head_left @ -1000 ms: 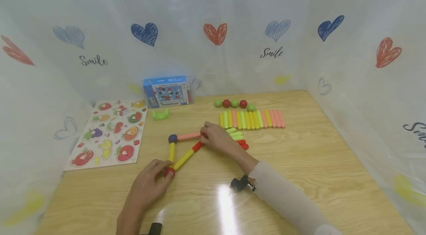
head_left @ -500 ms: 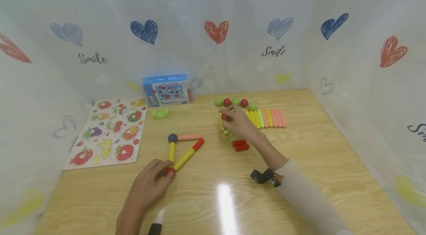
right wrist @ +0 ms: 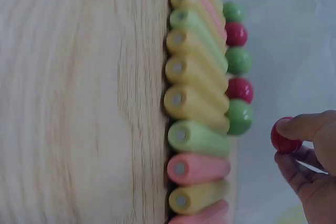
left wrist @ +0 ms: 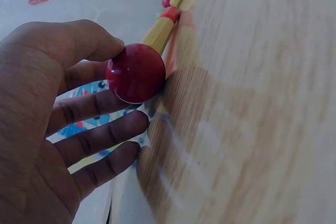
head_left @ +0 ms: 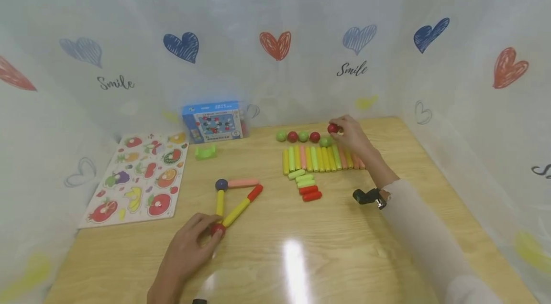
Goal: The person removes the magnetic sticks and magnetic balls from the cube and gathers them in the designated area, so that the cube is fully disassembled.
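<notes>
My left hand (head_left: 189, 249) pinches a red ball (left wrist: 136, 73) between thumb and forefinger, its other fingers loosely spread. From that ball run a yellow stick (head_left: 220, 202) up to a blue ball (head_left: 221, 185) and a second yellow stick (head_left: 236, 213) ending in a short red stick (head_left: 255, 192). A pink stick (head_left: 243, 183) extends right from the blue ball, its free end close to the red stick but not joined by a ball. At the back right, my right hand (head_left: 355, 139) pinches another red ball (right wrist: 286, 136), held right of the row of balls.
Red and green balls (head_left: 303, 136) line the back, with one green ball (head_left: 325, 141) slightly forward. Long coloured sticks (head_left: 315, 159) lie side by side before them, short green and red sticks (head_left: 307, 184) nearer. A fruit board (head_left: 139, 177), blue box (head_left: 214, 122) and green holder (head_left: 205, 152) stand left.
My right hand has taken the red ball from the gap between the pink and red sticks and carried it right and back. My left hand has kept its hold on the other red ball.
</notes>
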Motion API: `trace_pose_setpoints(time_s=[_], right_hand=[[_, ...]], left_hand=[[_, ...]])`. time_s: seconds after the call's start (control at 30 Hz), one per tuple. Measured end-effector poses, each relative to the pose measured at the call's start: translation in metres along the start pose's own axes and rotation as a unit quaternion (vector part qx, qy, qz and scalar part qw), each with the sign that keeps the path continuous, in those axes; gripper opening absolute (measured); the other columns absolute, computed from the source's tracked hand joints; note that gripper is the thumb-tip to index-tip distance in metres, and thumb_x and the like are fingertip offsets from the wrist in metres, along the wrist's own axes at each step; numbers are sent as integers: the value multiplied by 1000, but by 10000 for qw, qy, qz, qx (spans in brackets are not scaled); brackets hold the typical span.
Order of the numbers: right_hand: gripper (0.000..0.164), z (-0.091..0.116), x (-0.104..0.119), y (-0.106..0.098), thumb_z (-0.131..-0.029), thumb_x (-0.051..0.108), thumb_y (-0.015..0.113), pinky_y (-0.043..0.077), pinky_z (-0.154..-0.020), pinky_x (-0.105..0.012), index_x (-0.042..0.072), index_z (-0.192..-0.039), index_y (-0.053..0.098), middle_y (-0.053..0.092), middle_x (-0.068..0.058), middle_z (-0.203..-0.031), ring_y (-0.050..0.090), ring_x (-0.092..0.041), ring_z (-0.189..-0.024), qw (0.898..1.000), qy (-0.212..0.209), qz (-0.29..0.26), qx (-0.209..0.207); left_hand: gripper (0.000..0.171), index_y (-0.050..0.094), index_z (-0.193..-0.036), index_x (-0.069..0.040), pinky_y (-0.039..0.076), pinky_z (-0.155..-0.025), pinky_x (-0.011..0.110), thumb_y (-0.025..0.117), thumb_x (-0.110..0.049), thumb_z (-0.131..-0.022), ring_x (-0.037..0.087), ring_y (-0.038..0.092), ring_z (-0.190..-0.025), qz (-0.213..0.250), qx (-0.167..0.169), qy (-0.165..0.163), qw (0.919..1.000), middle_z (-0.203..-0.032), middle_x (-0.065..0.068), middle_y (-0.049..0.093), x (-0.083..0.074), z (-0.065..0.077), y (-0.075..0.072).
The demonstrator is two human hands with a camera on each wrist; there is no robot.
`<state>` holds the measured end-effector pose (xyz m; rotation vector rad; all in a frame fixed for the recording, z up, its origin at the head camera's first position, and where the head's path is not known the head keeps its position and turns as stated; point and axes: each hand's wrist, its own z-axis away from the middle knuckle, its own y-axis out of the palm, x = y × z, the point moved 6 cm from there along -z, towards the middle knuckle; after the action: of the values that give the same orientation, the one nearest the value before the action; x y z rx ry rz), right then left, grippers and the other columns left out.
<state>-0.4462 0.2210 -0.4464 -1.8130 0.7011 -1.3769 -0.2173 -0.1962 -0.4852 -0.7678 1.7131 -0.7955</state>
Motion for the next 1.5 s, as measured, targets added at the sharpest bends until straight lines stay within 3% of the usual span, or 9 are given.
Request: trace_pose_setpoints(time_s=[0.2,0.4,0.67,0.87,1.0,1.13,1.23,1.37,1.5], right_hand=[[43,-4,-26,5,-93,-1,65,47,-97,-54,-12,-134,53,56,-30,-126,54,-43,-114,9980,311,119,540],[44,-7,-38,9,-94,0,62,45,-100,-54,-9,-137,53,56,-30,-129,53,-44,-119,9932,614,149,978],[52,-1,-27,-3,-97,3,60,44,-100,-58,-9,-144,43,41,-32,-141,47,-48,-123,9969,335,139,695],[32,24,16,-2,-99,5,60,45,-97,-55,-9,-127,59,53,-25,-127,53,-41,-114,9997,-238,59,9],[27,46,74,29,-98,7,62,50,-95,-49,-4,-123,65,62,-17,-121,59,-35,-111,9913,-1309,45,90],[23,67,139,76,-93,6,68,51,-94,-40,0,-114,70,67,-11,-115,62,-28,-108,9569,-2867,357,301],[21,78,166,107,-92,5,69,51,-94,-37,3,-112,72,68,-9,-113,63,-25,-106,9301,-3578,674,482],[23,84,175,134,-96,9,66,48,-95,-37,9,-118,71,67,-5,-121,59,-23,-113,9255,-3563,915,901],[20,86,180,143,-95,14,69,48,-86,-34,15,-115,75,68,-1,-111,60,-20,-106,9222,-3578,1207,835]], left_hand=[[28,73,-113,-27,53,-80,38,80,-24,-86,5,58,-88,32,117,-163,9998,-103,-17,61,4,8,2],[29,73,-112,-27,54,-78,35,81,-22,-85,4,57,-85,98,7,-8,10000,-102,-17,60,3,11,1],[30,73,-113,-26,54,-78,35,81,-19,-85,4,59,-88,114,-73,178,9997,-103,-18,60,0,8,-7],[30,73,-114,-25,54,-80,37,80,-20,-86,5,59,-90,48,-8,123,9999,-103,-17,60,0,4,-12],[29,73,-115,-24,54,-80,37,79,-21,-87,6,59,-90,54,85,78,9999,-105,-15,60,2,2,-14],[28,73,-115,-24,53,-80,37,78,-21,-88,6,59,-90,183,93,29,9998,-104,-14,61,6,1,-12],[28,72,-116,-25,53,-81,37,78,-22,-88,5,59,-91,415,105,-60,9991,-104,-15,61,10,-1,-5],[29,72,-117,-26,53,-83,37,77,-22,-89,4,59,-92,570,128,-100,9982,-104,-17,60,10,-1,4],[29,73,-116,-25,53,-81,37,79,-19,-87,4,59,-91,456,71,-84,9989,-103,-17,60,8,0,2]])
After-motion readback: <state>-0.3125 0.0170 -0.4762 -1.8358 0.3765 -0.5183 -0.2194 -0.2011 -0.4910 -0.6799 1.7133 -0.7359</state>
